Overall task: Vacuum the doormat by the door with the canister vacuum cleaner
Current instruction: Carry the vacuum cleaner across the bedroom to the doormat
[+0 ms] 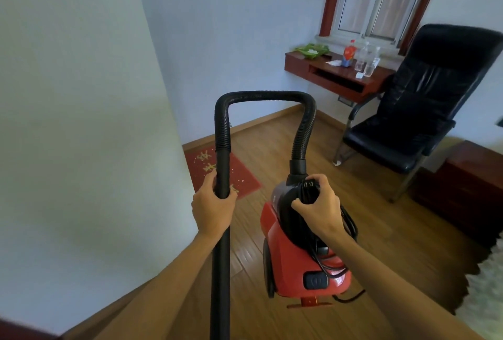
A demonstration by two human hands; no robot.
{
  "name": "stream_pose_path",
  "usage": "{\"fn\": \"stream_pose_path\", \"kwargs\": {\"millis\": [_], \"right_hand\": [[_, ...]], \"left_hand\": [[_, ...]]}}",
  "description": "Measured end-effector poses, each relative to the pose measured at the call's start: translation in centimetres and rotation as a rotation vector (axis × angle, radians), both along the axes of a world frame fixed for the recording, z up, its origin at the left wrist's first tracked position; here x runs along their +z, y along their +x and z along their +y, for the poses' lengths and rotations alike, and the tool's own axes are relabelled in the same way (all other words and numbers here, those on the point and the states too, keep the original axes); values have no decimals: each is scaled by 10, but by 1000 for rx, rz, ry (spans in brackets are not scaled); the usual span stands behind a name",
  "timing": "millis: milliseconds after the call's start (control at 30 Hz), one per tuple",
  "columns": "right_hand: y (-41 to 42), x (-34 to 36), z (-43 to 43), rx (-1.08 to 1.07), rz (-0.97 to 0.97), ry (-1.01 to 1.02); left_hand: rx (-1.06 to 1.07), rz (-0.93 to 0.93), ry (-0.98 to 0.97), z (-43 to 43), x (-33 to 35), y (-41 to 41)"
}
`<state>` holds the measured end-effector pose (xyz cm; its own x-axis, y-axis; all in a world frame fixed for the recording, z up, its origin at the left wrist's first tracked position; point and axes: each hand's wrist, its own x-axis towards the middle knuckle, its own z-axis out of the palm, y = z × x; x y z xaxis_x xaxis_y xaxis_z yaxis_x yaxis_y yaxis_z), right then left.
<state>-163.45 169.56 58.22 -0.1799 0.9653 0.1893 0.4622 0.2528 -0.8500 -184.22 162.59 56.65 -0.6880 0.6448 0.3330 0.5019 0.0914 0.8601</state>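
Note:
A red canister vacuum cleaner point(294, 255) hangs above the wooden floor, carried by its black top handle. My right hand point(319, 209) grips that handle together with a bundle of black power cord. My left hand point(212, 207) grips the black wand point(221, 258), which stands upright. A black ribbed hose point(261, 94) arches from the wand's top over to the canister. The red doormat point(242, 173) with gold characters and pale crumbs lies on the floor ahead, partly hidden by the white wall corner on the left and by the wand.
A white wall point(81, 122) fills the left side. A black leather chair point(424, 111) stands at the right, beside a red-brown wall shelf point(337, 78) with bottles under a window. A dark wooden cabinet point(468, 187) and a shaggy white rug point(487, 285) sit at far right.

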Motion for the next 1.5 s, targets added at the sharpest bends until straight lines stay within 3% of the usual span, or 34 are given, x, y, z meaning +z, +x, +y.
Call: {"fn": "stream_pose_path", "kwargs": {"millis": [567, 967, 1500], "right_hand": [[-62, -30, 236, -10, -60, -65], [-66, -38, 386, -39, -36, -63], [-58, -92, 618, 185, -80, -93]], "left_hand": [[-52, -19, -44, 274, -40, -67], [-44, -9, -93, 417, -43, -82], [158, -65, -214, 617, -78, -73]]}}
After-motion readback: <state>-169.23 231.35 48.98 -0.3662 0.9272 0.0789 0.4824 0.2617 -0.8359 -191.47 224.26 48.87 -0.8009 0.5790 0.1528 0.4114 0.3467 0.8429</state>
